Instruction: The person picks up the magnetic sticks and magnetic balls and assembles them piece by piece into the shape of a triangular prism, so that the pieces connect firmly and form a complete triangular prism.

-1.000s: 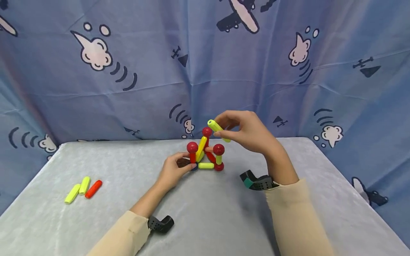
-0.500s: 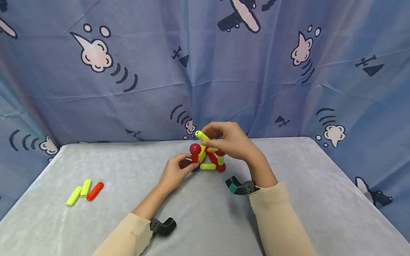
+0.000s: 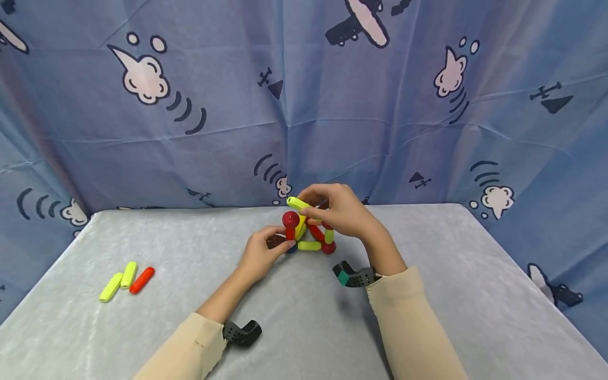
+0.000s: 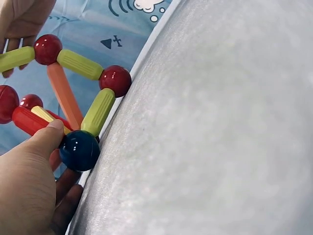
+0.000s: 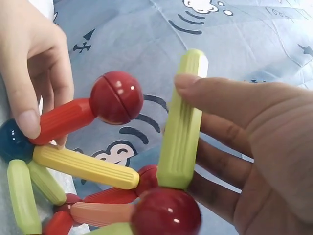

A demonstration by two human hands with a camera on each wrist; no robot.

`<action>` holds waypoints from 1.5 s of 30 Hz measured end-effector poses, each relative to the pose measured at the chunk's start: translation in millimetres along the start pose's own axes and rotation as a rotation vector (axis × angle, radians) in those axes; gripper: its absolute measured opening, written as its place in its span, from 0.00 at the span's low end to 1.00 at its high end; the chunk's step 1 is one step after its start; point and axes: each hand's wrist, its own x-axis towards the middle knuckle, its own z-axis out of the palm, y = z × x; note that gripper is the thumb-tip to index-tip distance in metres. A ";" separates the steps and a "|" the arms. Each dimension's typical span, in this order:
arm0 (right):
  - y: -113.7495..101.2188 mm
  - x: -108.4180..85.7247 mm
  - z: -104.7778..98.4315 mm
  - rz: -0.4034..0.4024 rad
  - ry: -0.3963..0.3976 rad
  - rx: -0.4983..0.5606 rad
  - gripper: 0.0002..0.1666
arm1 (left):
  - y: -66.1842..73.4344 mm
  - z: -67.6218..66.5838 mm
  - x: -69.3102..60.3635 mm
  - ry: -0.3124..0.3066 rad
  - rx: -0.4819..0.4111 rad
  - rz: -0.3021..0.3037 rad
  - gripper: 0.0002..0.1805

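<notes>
A structure of coloured rods and balls stands near the table's back edge. My left hand [image 3: 261,253] grips its lower left corner, thumb beside the blue ball [image 4: 79,151] and on the red rod [image 5: 66,119], which carries a red ball [image 5: 117,97]. My right hand [image 3: 339,210] pinches a lime rod [image 5: 183,122] between thumb and fingers. In the right wrist view that rod's lower end meets a red ball [image 5: 167,213], and its upper end is free. A yellow rod [image 5: 85,166] runs from the blue ball; an orange rod [image 4: 65,95] crosses the frame.
Two lime rods [image 3: 111,287] and a red rod [image 3: 142,280] lie on the grey-covered table [image 3: 199,227] at the left. Behind the table hangs a blue patterned curtain [image 3: 228,105].
My right hand has moved left and down with the lime rod, bringing one end to the red ball at the structure's right. My left hand has kept its grip, nearly still.
</notes>
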 end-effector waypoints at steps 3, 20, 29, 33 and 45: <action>1.8 0.3 1.2 0.013 -0.040 -0.029 0.12 | -0.6 -0.6 -0.3 -0.004 0.006 0.003 0.15; 3.7 2.9 6.6 0.077 -0.193 -0.189 0.12 | -3.0 -1.0 0.0 0.022 0.028 0.055 0.13; 3.4 5.6 15.5 0.146 -0.216 -0.464 0.12 | -2.7 -0.6 0.2 0.003 0.033 0.044 0.12; 1.3 5.8 18.9 0.164 -0.219 -0.514 0.12 | -3.2 -0.4 -0.1 0.000 0.027 0.050 0.12; -3.9 4.9 30.7 0.090 -0.205 -0.663 0.11 | -1.6 -0.7 -0.8 0.008 0.026 0.065 0.13</action>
